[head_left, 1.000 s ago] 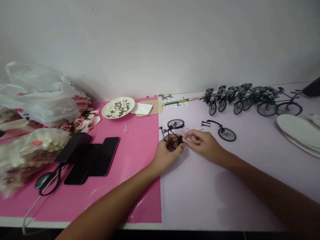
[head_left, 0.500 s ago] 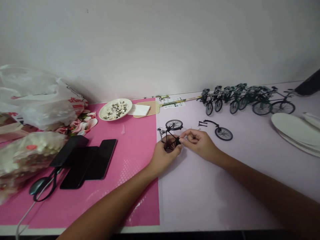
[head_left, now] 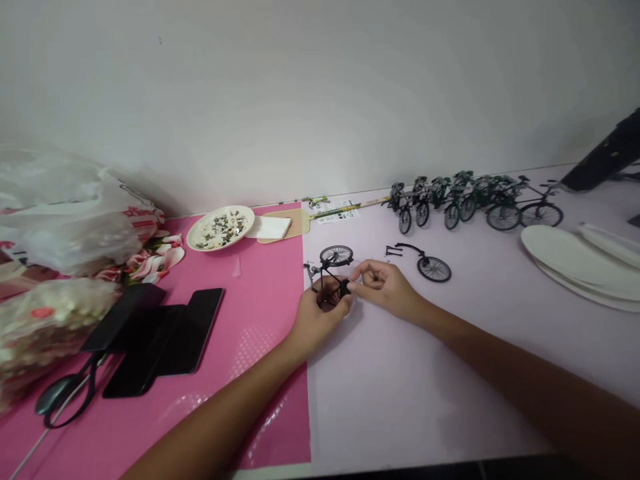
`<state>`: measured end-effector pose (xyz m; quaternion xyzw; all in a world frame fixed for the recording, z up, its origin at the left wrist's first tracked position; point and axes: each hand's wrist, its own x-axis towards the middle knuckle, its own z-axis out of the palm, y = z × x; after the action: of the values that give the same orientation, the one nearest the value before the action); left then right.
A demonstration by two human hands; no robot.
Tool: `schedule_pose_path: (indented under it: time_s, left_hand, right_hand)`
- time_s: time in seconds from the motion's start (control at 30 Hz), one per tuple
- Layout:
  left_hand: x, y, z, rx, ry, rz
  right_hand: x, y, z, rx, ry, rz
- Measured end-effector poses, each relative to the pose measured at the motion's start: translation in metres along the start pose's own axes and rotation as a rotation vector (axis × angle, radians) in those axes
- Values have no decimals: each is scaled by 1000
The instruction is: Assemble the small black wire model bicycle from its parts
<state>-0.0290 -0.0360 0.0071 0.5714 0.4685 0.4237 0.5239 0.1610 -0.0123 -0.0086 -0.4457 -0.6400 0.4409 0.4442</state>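
Observation:
My left hand [head_left: 320, 318] is closed around a black miniature bicycle [head_left: 337, 256], with a spoked wheel standing out beyond the fingers. The bike's other end is partly hidden inside the hand. My right hand [head_left: 389, 291] meets it from the right, thumb and forefinger pinched at a dark part near the left thumb. Whatever small piece those fingertips hold cannot be made out. To the right, a loose wheel with a curved mudguard [head_left: 434, 268] lies on the table beside a small black forked part [head_left: 394, 251].
Several assembled miniature bicycles [head_left: 453, 200] stand along the wall. White oval dishes [head_left: 575, 260] sit at right. A plate of small bits [head_left: 220, 230], a white pad [head_left: 270, 227] and a fly swatter [head_left: 299, 227] lie behind. Phones [head_left: 193, 333] and plastic bags [head_left: 70, 220] fill the left.
The whole view has shifted slightly. My right fingertips have come closer against the bicycle's dark part, and the pale bit seen at them before no longer shows. My left hand keeps its grip.

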Motion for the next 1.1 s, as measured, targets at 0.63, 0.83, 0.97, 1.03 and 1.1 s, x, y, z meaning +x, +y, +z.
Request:
schedule_pose_path:
  time_s: [0.63, 0.83, 0.97, 1.03, 1.1]
  left_hand:
    - [0, -3, 2, -4, 115, 19]
    - [1, -9, 1, 9, 145, 53]
    - [0, -11, 2, 5, 132, 67]
    - [0, -11, 2, 7, 128, 66]
    - [0, -11, 2, 14, 126, 66]
  right_hand:
    - [-4, 5, 4, 99, 180, -13]
    - [-7, -3, 6, -236, 196, -320]
    - [-9, -6, 7, -335, 200, -421]
    - [-10, -7, 7, -360, 193, -432]
    - [-10, -7, 7, -370, 188, -442]
